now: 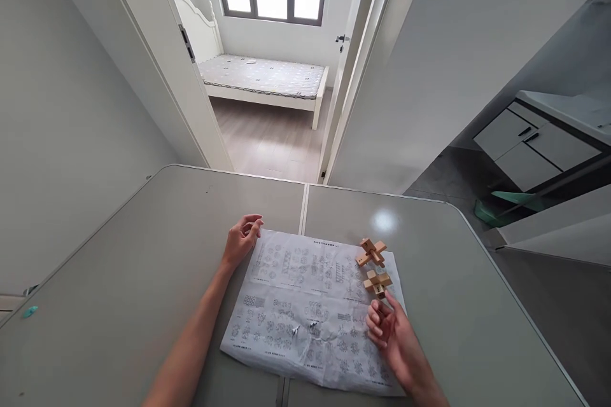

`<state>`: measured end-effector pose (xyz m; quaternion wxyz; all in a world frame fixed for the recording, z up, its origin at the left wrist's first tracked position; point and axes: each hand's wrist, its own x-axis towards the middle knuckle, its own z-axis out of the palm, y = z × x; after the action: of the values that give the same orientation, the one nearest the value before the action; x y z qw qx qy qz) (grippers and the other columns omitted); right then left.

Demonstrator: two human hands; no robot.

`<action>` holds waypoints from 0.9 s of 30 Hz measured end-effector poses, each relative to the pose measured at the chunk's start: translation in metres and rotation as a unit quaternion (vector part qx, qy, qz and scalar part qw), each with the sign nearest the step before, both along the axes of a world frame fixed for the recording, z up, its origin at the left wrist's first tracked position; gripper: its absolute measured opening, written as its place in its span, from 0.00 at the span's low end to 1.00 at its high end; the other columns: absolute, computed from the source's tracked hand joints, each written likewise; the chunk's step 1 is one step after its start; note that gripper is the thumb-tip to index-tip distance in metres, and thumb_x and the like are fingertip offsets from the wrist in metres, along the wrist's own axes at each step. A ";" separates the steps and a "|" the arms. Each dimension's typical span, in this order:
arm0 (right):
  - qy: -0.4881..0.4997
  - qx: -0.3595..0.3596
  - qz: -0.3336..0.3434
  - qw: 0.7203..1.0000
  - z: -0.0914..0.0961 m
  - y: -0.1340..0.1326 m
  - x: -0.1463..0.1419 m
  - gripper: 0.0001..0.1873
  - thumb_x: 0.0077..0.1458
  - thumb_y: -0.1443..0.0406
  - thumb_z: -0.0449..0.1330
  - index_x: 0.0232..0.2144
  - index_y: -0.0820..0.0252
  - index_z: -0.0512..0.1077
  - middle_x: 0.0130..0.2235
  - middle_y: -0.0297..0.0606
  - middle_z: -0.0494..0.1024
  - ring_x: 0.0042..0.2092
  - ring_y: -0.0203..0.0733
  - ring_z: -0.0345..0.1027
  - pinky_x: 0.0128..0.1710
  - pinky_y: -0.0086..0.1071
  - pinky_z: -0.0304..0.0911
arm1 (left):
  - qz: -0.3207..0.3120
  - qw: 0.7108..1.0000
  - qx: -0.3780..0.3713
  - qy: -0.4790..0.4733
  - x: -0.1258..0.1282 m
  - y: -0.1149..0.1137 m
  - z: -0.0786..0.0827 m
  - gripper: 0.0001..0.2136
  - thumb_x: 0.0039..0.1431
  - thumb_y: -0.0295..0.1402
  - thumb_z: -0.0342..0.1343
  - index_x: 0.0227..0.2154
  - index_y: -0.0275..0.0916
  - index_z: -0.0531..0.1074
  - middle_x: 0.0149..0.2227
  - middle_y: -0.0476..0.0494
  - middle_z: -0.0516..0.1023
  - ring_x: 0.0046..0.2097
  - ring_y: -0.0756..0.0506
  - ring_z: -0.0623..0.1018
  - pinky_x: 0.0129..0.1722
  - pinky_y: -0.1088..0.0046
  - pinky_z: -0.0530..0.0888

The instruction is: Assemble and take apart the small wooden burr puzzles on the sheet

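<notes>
A creased paper sheet (305, 292) printed with small diagrams lies flat on the table. Two interlocking wooden burr puzzles sit at its upper right: one (372, 253) farther back with crossed bars, the other (377, 282) just in front of it. My left hand (242, 240) rests by the sheet's top left corner, fingers loosely curled, nothing visible in them. Palm turned inward, my right hand (392, 338) is over the sheet's right side. One of its fingers reaches the near end of the front puzzle; the others curl loosely around nothing.
The grey table (133, 267) has a seam down its middle and rounded far corners. A small teal object (29, 311) lies near its left edge. Beyond are a doorway, a bed (267, 76) under a window, and a white cabinet (534, 140) at right.
</notes>
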<state>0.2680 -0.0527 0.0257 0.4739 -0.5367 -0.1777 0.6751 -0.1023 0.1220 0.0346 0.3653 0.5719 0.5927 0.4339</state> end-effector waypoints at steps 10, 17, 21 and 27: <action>-0.340 0.090 0.042 0.935 -0.021 -0.052 -0.018 0.31 0.60 0.37 0.57 0.22 0.53 0.65 0.22 0.31 0.63 0.23 0.41 0.55 0.26 0.34 0.53 | 0.015 0.999 0.019 0.024 -0.002 -0.015 -0.005 0.15 0.61 0.46 0.58 0.27 0.41 0.65 0.24 0.56 0.61 0.25 0.51 0.61 0.26 0.76 0.61; -0.439 0.135 0.037 0.888 -0.027 -0.053 -0.025 0.31 0.64 0.38 0.53 0.22 0.53 0.65 0.22 0.32 0.65 0.25 0.43 0.58 0.29 0.35 0.56 | 0.015 0.998 0.030 0.044 -0.007 -0.016 -0.008 0.19 0.57 0.39 0.54 0.22 0.43 0.47 0.24 0.57 0.47 0.26 0.51 0.51 0.27 0.75 0.54; -0.448 0.132 0.028 0.884 -0.034 -0.054 -0.025 0.31 0.63 0.38 0.52 0.22 0.54 0.64 0.22 0.30 0.64 0.25 0.41 0.59 0.28 0.32 0.57 | -0.017 0.998 0.028 0.049 -0.010 -0.017 -0.011 0.21 0.57 0.41 0.53 0.21 0.44 0.44 0.24 0.57 0.44 0.27 0.51 0.48 0.27 0.74 0.52; -0.450 0.146 0.011 0.881 -0.042 -0.055 -0.025 0.29 0.63 0.40 0.54 0.22 0.54 0.64 0.22 0.29 0.64 0.24 0.39 0.60 0.27 0.30 0.59 | -0.071 0.995 0.014 0.066 -0.016 -0.022 -0.013 0.23 0.56 0.44 0.54 0.20 0.44 0.44 0.23 0.56 0.44 0.26 0.52 0.47 0.26 0.73 0.50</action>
<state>0.2432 -0.1081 -0.0163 0.4089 -0.7054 -0.4742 0.3322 -0.1182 0.1001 0.0214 0.3473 0.6450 0.5669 0.3769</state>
